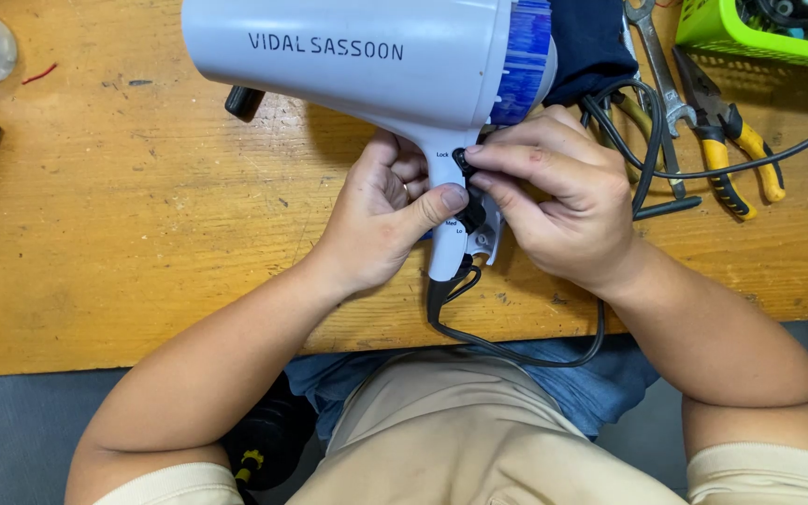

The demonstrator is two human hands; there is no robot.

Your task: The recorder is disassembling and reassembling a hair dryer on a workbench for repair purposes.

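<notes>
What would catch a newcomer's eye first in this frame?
A large pale blue-white hair dryer fills the top centre, its handle gripped by the left hand while the right hand pinches a black switch on that handle. At the upper right, yellow-handled pliers and a green basket lie on the wooden bench.

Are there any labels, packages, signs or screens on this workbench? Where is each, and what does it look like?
Dark printed lettering in one row along the pale lilac plastic hair dryer's barrel, at the top centre.
Tiny dark switch markings on the hair dryer's handle, between the left hand and right hand.
No packages, signs or screens.
</notes>
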